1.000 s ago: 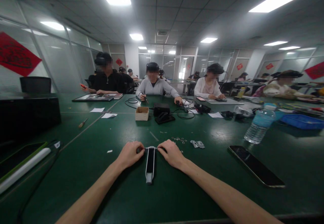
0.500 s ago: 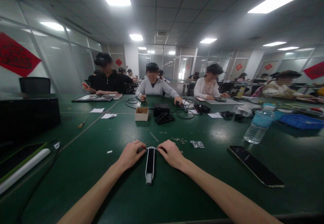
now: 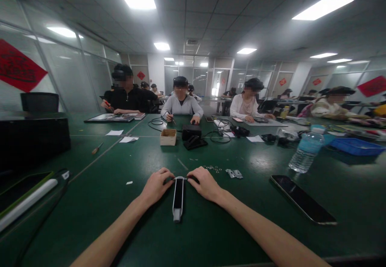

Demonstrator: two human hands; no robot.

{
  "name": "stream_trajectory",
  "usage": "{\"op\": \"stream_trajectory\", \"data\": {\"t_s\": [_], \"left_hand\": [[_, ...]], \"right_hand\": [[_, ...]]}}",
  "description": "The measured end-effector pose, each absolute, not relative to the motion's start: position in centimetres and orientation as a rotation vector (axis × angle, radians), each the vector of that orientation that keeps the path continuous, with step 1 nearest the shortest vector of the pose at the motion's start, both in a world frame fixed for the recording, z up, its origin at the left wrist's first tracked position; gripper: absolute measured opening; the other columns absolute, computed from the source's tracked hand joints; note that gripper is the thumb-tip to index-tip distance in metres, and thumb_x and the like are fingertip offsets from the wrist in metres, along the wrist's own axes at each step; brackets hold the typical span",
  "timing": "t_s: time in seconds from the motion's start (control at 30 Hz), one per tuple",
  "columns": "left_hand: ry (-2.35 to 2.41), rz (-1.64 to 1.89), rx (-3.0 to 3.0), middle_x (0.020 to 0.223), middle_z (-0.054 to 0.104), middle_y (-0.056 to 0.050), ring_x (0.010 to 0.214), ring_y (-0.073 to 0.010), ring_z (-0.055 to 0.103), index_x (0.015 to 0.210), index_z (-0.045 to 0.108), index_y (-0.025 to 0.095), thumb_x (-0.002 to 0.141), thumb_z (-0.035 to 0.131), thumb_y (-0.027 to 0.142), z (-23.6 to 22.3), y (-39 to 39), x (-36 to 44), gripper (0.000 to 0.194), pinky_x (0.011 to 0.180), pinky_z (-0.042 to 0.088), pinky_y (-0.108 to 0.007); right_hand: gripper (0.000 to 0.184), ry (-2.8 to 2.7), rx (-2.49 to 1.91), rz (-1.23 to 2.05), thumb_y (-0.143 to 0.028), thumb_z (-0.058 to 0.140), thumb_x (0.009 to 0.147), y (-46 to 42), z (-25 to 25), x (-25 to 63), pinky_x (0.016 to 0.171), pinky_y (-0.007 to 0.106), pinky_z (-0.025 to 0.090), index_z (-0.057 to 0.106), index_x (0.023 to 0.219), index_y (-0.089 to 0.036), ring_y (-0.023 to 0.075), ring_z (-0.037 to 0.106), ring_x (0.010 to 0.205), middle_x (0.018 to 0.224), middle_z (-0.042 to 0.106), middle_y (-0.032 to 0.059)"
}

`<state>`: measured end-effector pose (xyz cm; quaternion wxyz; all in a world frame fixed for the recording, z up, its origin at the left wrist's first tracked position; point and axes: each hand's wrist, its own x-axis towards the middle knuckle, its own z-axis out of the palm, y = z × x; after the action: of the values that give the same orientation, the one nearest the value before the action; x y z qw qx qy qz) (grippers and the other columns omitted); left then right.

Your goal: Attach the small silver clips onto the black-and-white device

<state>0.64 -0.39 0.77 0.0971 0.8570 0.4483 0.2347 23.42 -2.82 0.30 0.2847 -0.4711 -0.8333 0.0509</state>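
A slim, long part (image 3: 179,192), with a light grey frame and a black middle, lies on the green table in front of me. Its grey block end points toward me. At its far end, small pieces stick out on both sides. The thumb and fingers of my left hand (image 3: 157,184) are closed in a pinch on the left piece. My right hand (image 3: 204,183) pinches the right piece in the same way. My fingertips hide what exactly these pieces are. Just beyond my right hand lie several small rings (image 3: 213,168) and grey metal pieces (image 3: 234,173).
To the right are a smartphone (image 3: 302,198), a water bottle (image 3: 306,150) and a blue tray (image 3: 357,146). Ahead stand a small box (image 3: 168,137) and a black device (image 3: 191,133) with cables. A brush (image 3: 97,148) lies at the left. Co-workers sit across the table.
My hands and the slim part hold nearly the same pose; the view has shifted slightly. Across the table, a co-worker's hand has moved left, to behind the black device.
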Motion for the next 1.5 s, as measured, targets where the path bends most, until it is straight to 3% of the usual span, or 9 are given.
{"op": "stream_trajectory", "data": {"t_s": [0.27, 0.6, 0.9, 1.27, 1.5], "left_hand": [[1.341, 0.682, 2.521, 0.104, 0.063, -0.005, 0.087, -0.0202, 0.062, 0.092, 0.069, 0.023, 0.086, 0.053, 0.029, 1.1, -0.5, 0.7, 0.018, 0.078, 0.050, -0.033], [1.311, 0.713, 2.562, 0.111, 0.064, -0.005, 0.099, -0.0220, 0.061, 0.091, 0.069, 0.023, 0.086, 0.055, 0.027, 1.2, -0.3, 0.4, 0.016, 0.090, 0.047, -0.039], [1.349, 0.734, 2.623, 0.118, 0.064, -0.004, 0.113, -0.0257, 0.056, 0.086, 0.071, 0.025, 0.083, 0.059, 0.029, 0.9, 0.1, 0.2, 0.013, 0.099, 0.044, -0.046], [1.295, 0.760, 2.611, 0.116, 0.065, -0.005, 0.110, -0.0249, 0.058, 0.087, 0.069, 0.024, 0.083, 0.058, 0.028, 0.5, 0.0, 0.3, 0.013, 0.099, 0.044, -0.046], [1.274, 0.765, 2.622, 0.116, 0.065, -0.006, 0.109, -0.0254, 0.059, 0.085, 0.070, 0.023, 0.082, 0.060, 0.027, 0.6, -0.1, 0.5, 0.011, 0.098, 0.044, -0.046]], "right_hand": [[0.019, -2.256, -1.369, -0.046, -0.022, 0.050, 0.090, -1.7, 3.8, 29.5, 0.080, 0.034, 0.045, 0.068, 0.095, -0.018, 0.0187, 0.060, 0.086, 0.092, 0.069, 0.0058], [0.013, -2.396, -1.721, 0.489, -0.020, 0.063, 0.077, -2.4, 3.9, 32.3, 0.062, 0.025, 0.045, 0.072, 0.086, -0.023, 0.0170, 0.065, 0.077, 0.088, 0.071, 0.0021], [0.014, -2.408, -1.895, 0.557, -0.022, 0.061, 0.074, -2.1, 4.0, 31.4, 0.059, 0.022, 0.041, 0.070, 0.085, -0.020, 0.0153, 0.063, 0.075, 0.087, 0.069, 0.0025], [0.009, -2.293, -1.217, 0.300, -0.020, 0.059, 0.078, -2.3, 1.9, 26.0, 0.071, 0.027, 0.046, 0.064, 0.083, -0.016, 0.0146, 0.057, 0.077, 0.084, 0.064, 0.0040], [0.009, -2.144, -1.182, 0.325, -0.018, 0.061, 0.078, -1.9, 0.1, 24.0, 0.070, 0.027, 0.046, 0.064, 0.087, -0.015, 0.0143, 0.057, 0.075, 0.084, 0.063, 0.0039]]}}
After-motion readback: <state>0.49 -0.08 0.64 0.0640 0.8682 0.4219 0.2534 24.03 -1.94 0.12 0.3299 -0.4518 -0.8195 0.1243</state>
